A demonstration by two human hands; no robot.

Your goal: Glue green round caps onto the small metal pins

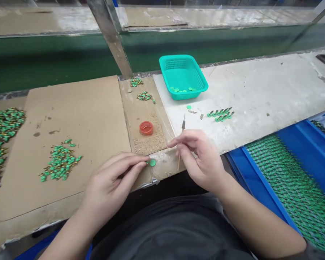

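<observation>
Well to the left of the left fingers (130, 160), a big heap of small green and brown parts (4, 126) spreads over the table (260, 86). Nearer those fingers, though still apart from them, a smaller pile of green parts (60, 162) lies on a sheet of cardboard (83, 104). The left thumb and forefinger are pinched together on a green disc (152, 163), which sticks out just past their tips on the right, over the table's near edge; a tiny green bit shows between disc and fingertips, too small to make out. Beyond the left fingers, on a narrower strip of cardboard (137, 115), sit two little clusters of green parts (144, 96), and closer in, a red ring-shaped cup (146, 128).

To the right of the disc, the right fingers (188, 136) are curled around a thin stick (183, 124), its dark, needle-like end pointing away from the person and its pale shaft showing below the hand. Straight beyond the right fingers lies one loose disc (189, 107), and past it a teal basket (165, 66) with several green discs (176, 90) in the bottom. Beyond and right of the right fingers, green pieces with dark stems (220, 114) lie in two short rows. Farther right, lower than the table, a blue tray (268, 177) holds many rows of similar pieces (292, 191).
</observation>
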